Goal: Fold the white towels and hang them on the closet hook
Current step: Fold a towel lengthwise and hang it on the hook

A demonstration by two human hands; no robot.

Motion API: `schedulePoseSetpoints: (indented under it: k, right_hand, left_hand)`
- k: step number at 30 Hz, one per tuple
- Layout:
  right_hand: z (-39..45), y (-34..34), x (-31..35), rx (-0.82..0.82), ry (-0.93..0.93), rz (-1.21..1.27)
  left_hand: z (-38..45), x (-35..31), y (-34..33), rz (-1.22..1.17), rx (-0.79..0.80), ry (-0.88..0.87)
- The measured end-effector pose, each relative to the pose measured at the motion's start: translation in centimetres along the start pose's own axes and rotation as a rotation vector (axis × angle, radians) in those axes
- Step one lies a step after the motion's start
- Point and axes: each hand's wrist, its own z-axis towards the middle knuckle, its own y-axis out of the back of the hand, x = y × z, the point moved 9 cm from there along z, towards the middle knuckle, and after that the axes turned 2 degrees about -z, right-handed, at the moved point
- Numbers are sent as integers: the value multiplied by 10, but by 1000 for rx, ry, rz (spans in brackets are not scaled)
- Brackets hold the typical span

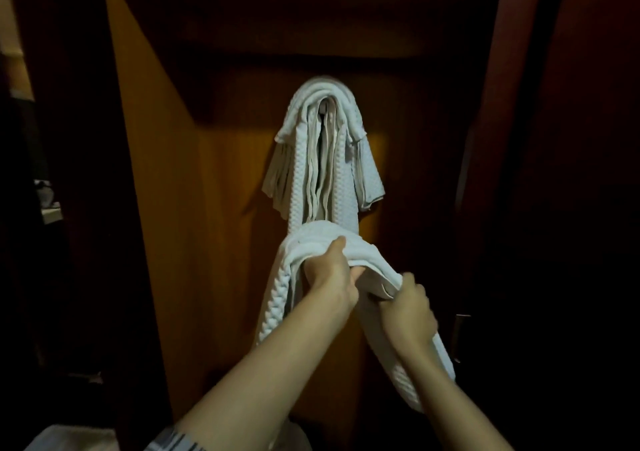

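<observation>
- Head view, hanging stack: several folded white towels (327, 152) already drape over the closet hook (323, 106), far and centre against the wooden closet panel (166, 208). The hook itself is almost wholly buried under cloth; only a small pale part shows at the fold.
- Head view, towel in hand: one more folded white towel (277, 298) is held up just below the hanging stack, its top fold touching or overlapping the stack's lower ends. Its two tails hang down left and right of the forearms.
- Head view, hands: the left hand (329, 274) grips the towel's top fold, thumb over the cloth. The right hand (408, 308) is closed on the right side of the same towel, fingers curled round the edge.
- Head view, surroundings: a dark door (554, 173) stands at right with a metal handle (459, 326) near the right wrist. A pale fabric shape (69, 436) lies at the near left corner; what it is cannot be told.
- Risk, judged: the hook looks heavily loaded. Lifting another towel over it could push the stack off, or the new towel may catch only on cloth and slide down.
- Risk, judged: the dim light and hidden hook make aiming uncertain; the fold may open if either grip loosens.
</observation>
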Motion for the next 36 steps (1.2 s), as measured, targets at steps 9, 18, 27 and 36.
schedulePoseSetpoints:
  k: [9,18,27,36]
  right_hand:
    - [44,69,36,-245,368,24]
    - [108,133,113,-416,518,195]
    - [147,176,208,-771,728,61]
    - [237,151,263,-871,706,-19]
  left_hand:
    - [9,-95,-49,628,158,-109]
    - [28,-182,-124,761,214,-225]
    - [62,-254,-190,621,264,-487]
    - [159,-289,-241,729,279,-498]
